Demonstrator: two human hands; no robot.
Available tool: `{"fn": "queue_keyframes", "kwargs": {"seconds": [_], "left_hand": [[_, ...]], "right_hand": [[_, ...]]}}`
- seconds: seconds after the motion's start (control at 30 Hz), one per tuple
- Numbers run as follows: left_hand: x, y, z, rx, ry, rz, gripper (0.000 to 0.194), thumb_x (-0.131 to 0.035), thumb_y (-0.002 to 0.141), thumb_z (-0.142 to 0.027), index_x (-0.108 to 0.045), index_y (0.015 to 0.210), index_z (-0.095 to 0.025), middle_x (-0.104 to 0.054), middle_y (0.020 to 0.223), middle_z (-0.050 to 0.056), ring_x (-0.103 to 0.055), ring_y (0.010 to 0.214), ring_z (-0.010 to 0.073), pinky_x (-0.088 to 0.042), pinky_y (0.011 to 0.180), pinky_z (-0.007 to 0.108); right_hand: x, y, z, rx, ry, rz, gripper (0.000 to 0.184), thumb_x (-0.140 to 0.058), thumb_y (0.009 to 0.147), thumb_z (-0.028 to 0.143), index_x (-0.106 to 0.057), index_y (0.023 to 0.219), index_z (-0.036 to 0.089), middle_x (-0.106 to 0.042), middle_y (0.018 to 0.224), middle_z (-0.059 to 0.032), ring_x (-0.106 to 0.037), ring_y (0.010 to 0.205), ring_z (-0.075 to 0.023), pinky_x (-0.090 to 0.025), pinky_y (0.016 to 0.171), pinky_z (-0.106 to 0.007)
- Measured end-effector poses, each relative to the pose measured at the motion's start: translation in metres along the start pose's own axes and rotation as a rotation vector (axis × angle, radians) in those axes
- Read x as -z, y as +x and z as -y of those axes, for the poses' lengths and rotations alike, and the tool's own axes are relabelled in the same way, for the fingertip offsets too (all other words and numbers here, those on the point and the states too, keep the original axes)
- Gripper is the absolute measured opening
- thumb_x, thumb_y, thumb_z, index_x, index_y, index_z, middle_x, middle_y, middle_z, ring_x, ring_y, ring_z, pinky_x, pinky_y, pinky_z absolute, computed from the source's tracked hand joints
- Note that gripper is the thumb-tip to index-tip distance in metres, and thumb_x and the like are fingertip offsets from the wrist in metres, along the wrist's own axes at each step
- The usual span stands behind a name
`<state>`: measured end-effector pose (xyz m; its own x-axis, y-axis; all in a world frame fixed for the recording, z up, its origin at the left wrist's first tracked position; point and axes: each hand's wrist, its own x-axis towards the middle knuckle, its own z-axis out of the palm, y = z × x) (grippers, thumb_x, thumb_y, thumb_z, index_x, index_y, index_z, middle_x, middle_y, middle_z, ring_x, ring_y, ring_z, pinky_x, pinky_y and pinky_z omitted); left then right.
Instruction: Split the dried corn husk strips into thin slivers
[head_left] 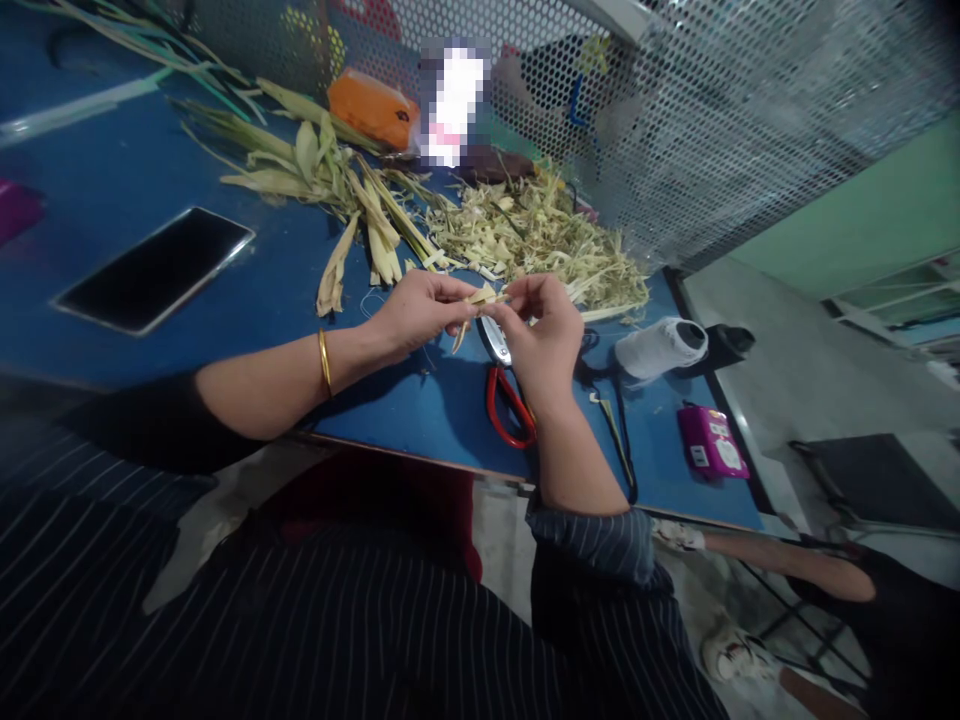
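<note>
Husk [484, 297] is hanging over the scissors [498, 346], the left hand [414, 312] and right hand [549, 335] pinching it in closed fingertips, though exact contact is hiding. Probably light and brittle, it is needing gentle hold near its ends.

I see a pale straw-yellow husk strip [482, 297] at mid-frame against a plain blue table [435, 405], with red-handled, silver-bladed scissors [492, 398] lower down and a yellow-green scrap heap [532, 235] higher up. At left I get a black phone [157, 268] rimmed in silver, at upper centre-left an orange packet [371, 108], and at right a white spool [660, 347], a black spool [726, 347] and a magenta pack [712, 442] with white patches. Along my bottom edge spreads a dark shirt [360, 620] with thin pale pinstripes, and left of centre I have a gold bangle [324, 364].
</note>
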<state>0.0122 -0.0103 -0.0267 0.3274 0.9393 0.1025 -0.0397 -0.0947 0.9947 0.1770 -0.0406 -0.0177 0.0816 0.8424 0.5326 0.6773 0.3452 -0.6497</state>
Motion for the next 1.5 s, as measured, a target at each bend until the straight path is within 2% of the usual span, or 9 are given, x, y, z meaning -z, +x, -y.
{"fn": "queue_keyframes", "kwargs": {"seconds": [0.13,0.3,0.47,0.73,0.87,1.07,1.2,1.33,1.5], "left_hand": [[0.002,-0.002,-0.009,-0.009,0.045,0.104,0.009,-0.067,0.075,-0.017,-0.075,0.076,-0.013,-0.056,0.052,-0.001,-0.048,0.049,0.0072,-0.039,0.052,0.021],[0.007,-0.001,-0.011,-0.002,0.136,0.208,0.014,-0.066,0.073,-0.016,-0.077,0.081,-0.011,-0.06,0.056,0.001,-0.05,0.051,0.0081,-0.04,0.054,0.021],[0.005,-0.002,-0.01,0.053,0.161,0.227,0.016,-0.072,0.069,-0.024,-0.076,0.078,-0.011,-0.06,0.055,0.001,-0.049,0.05,0.0082,-0.036,0.05,0.021],[0.003,-0.006,-0.012,0.01,0.299,0.301,0.01,-0.073,0.065,-0.022,-0.072,0.063,-0.012,-0.044,0.043,-0.006,-0.031,0.042,0.0047,-0.021,0.045,0.022],[0.008,-0.003,-0.008,-0.003,0.341,0.46,0.018,-0.073,0.065,-0.02,-0.064,0.051,-0.013,-0.039,0.042,-0.005,-0.031,0.043,0.0053,-0.018,0.044,0.023],[0.009,-0.003,-0.012,0.096,0.231,0.524,0.024,-0.076,0.063,-0.021,-0.06,0.045,-0.014,-0.045,0.042,-0.002,-0.036,0.041,0.0067,-0.023,0.043,0.023],[0.009,-0.005,-0.014,0.152,0.172,0.528,0.024,-0.077,0.065,-0.026,-0.064,0.049,-0.015,-0.051,0.045,0.001,-0.042,0.043,0.008,-0.03,0.046,0.023],[0.008,-0.004,-0.009,0.23,0.085,0.424,0.026,-0.076,0.069,-0.037,-0.07,0.057,-0.015,-0.061,0.055,0.005,-0.048,0.046,0.0095,-0.036,0.048,0.025],[0.01,0.005,-0.004,0.194,-0.058,0.059,0.023,-0.077,0.069,-0.036,-0.071,0.063,-0.014,-0.064,0.061,0.005,-0.049,0.048,0.0072,-0.032,0.046,0.022]], "right_hand": [[0.005,0.006,-0.006,0.037,-0.071,-0.046,0.032,-0.074,0.071,0.047,-0.068,0.089,0.021,-0.062,0.099,-0.0067,-0.056,0.099,-0.0234,-0.045,0.086,-0.037],[0.008,0.01,-0.006,-0.347,0.272,0.353,0.038,-0.075,0.065,0.052,-0.068,0.07,0.015,-0.061,0.067,-0.0016,-0.055,0.066,-0.0158,-0.044,0.065,-0.031],[0.002,0.009,-0.003,-0.423,0.604,0.279,0.031,-0.084,0.052,0.038,-0.067,0.067,0.017,-0.064,0.067,0.0013,-0.055,0.064,-0.0117,-0.043,0.063,-0.027],[0.005,0.011,-0.007,-0.472,0.562,0.288,0.017,-0.078,0.059,0.028,-0.066,0.06,0.016,-0.058,0.056,0.0029,-0.047,0.054,-0.0091,-0.036,0.057,-0.026],[-0.001,0.006,-0.01,-0.323,0.407,0.242,0.013,-0.073,0.066,0.025,-0.065,0.06,0.017,-0.054,0.055,0.0038,-0.046,0.055,-0.0097,-0.035,0.059,-0.027],[-0.007,0.004,-0.006,0.234,0.11,0.158,0.016,-0.064,0.08,0.024,-0.062,0.065,0.02,-0.065,0.074,-0.0004,-0.06,0.076,-0.0164,-0.044,0.081,-0.035],[-0.011,0.006,-0.011,0.255,0.129,0.135,0.017,-0.064,0.083,0.026,-0.062,0.067,0.02,-0.064,0.073,-0.0001,-0.06,0.073,-0.0156,-0.046,0.076,-0.033],[-0.007,0.009,-0.018,0.217,0.099,0.068,0.016,-0.061,0.087,0.031,-0.064,0.075,0.02,-0.065,0.079,-0.0022,-0.061,0.078,-0.0173,-0.047,0.077,-0.034],[0.007,0.005,-0.006,0.392,-0.155,-0.137,0.022,-0.051,0.093,0.032,-0.064,0.108,0.023,-0.062,0.098,-0.008,-0.058,0.097,-0.0233,-0.044,0.086,-0.041]]}}
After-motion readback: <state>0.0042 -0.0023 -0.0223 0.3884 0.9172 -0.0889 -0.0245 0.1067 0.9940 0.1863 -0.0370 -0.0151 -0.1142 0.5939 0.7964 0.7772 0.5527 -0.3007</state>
